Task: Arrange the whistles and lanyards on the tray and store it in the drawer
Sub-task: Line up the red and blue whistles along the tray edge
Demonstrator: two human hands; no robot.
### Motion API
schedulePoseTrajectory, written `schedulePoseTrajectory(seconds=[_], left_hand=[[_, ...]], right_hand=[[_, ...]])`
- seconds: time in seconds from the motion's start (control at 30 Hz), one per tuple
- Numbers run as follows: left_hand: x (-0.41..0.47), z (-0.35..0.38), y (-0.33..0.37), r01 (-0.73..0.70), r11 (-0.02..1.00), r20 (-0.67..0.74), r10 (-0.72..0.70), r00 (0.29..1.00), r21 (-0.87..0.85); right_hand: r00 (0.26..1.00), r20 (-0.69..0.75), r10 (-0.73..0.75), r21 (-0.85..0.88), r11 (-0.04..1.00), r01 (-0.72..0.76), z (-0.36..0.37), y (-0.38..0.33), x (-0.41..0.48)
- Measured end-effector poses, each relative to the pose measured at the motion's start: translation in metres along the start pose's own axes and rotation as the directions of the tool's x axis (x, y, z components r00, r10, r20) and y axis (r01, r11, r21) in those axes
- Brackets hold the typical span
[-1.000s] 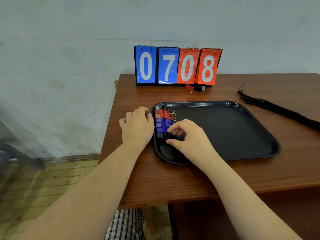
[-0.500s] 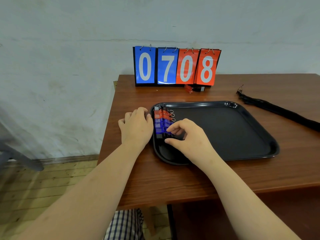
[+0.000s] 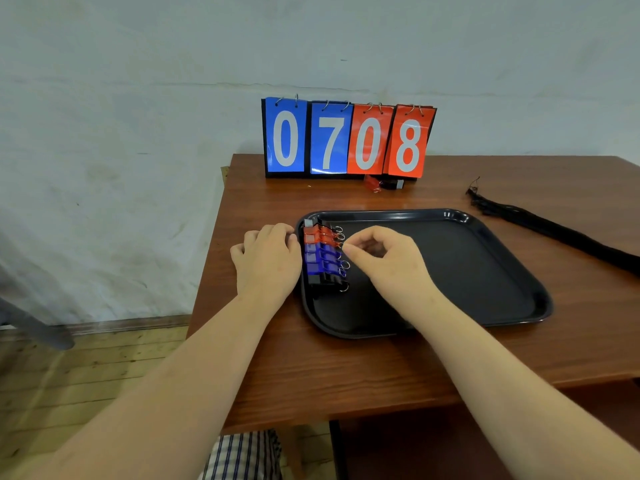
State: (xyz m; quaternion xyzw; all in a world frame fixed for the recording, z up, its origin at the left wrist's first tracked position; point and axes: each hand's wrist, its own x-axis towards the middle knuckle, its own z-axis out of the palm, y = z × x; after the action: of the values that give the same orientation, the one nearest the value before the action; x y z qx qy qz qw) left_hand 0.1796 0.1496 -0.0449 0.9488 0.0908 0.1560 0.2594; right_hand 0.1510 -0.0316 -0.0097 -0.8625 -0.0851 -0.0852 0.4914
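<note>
The left hand (image 3: 268,261) rests relaxed against the tray (image 3: 467,271) left rim. The right hand (image 3: 384,261) touches the whistles (image 3: 320,254) with curled fingers; whether it pinches one, I cannot tell.

The tray (image 3: 485,271) is finished in glossy black. The whistles (image 3: 320,254) are ranked black, red, blue, black. The scoreboard (image 3: 348,140) is split blue and red, with white digits. The lanyards (image 3: 554,230) are black, and the worktop (image 3: 346,368) is grained reddish-brown.
</note>
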Motion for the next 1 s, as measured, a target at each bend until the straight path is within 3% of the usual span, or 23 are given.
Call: schedulePoseTrajectory(seconds=[0.17, 0.37, 0.5, 0.67, 0.87, 1.0], left_hand=[[-0.001, 0.000, 0.000, -0.019, 1.000, -0.003, 0.019, 1.000, 0.018], [0.002, 0.004, -0.001, -0.025, 0.998, -0.009, 0.026, 1.000, 0.055], [0.003, 0.005, -0.002, -0.009, 0.998, -0.001, 0.009, 1.000, 0.059], [0.003, 0.006, -0.004, -0.006, 0.999, -0.001, 0.006, 1.000, 0.042], [0.004, 0.006, -0.003, -0.002, 0.999, 0.006, 0.002, 1.000, 0.046], [0.002, 0.005, -0.003, -0.010, 0.999, -0.008, 0.010, 1.000, 0.050]], right_hand=[[0.997, -0.073, 0.026, -0.101, 0.994, -0.033, -0.007, 0.019, 0.057], [0.989, -0.146, 0.023, -0.375, 0.924, -0.077, -0.011, 0.050, 0.131], [0.998, -0.046, -0.046, -0.593, 0.805, 0.010, -0.001, 0.056, 0.161], [1.000, -0.012, -0.028, -0.684, 0.729, 0.012, 0.008, 0.060, 0.183], [0.986, 0.073, 0.152, -0.686, 0.725, -0.061, 0.003, 0.064, 0.196], [0.995, 0.074, 0.071, -0.707, 0.707, 0.002, 0.003, 0.064, 0.191]])
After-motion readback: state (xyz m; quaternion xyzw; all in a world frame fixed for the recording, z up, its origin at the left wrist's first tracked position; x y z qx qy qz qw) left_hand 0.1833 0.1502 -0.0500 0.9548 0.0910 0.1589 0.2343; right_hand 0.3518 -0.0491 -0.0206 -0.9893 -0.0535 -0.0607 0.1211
